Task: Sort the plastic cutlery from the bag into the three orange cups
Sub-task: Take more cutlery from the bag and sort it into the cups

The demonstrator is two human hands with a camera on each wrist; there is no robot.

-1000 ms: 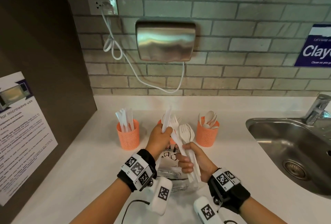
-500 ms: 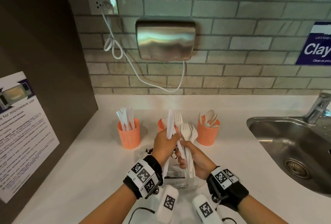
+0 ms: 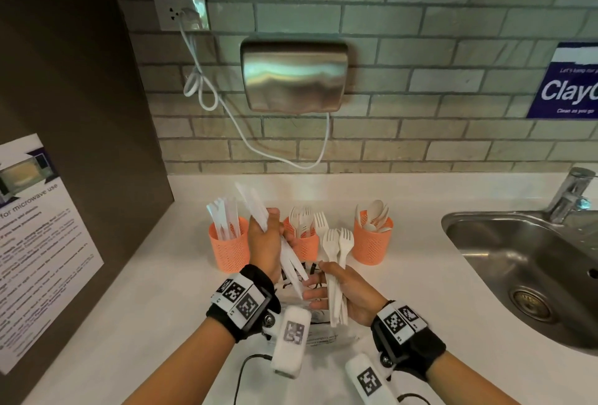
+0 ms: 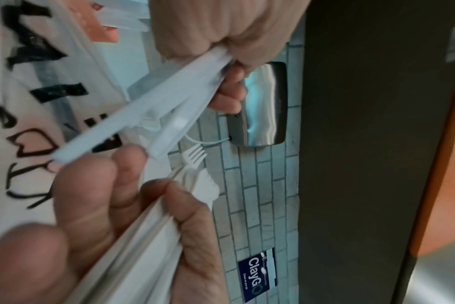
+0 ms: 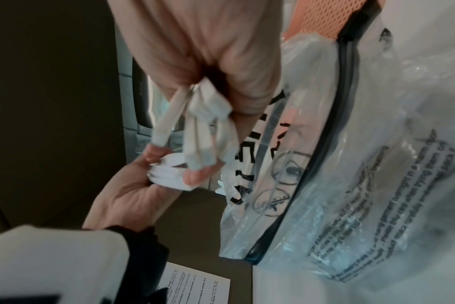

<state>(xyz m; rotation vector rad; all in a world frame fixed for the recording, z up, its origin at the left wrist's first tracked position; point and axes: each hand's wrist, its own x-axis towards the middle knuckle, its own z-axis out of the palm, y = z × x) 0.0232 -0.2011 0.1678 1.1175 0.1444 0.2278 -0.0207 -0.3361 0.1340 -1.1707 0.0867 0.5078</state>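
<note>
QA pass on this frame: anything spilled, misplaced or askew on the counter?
Nothing stands out. The three orange mesh cups stand upright, holding knives, forks and spoons separately. The left hand grips white plastic knives, the right hand white plastic forks, over the clear plastic bag lying on the counter.

Matt white plastic knives (image 3: 259, 210), perforated orange plastic cups (image 3: 228, 251), glossy steel sink (image 3: 517, 242), crinkly clear bag (image 5: 351, 164)
</note>
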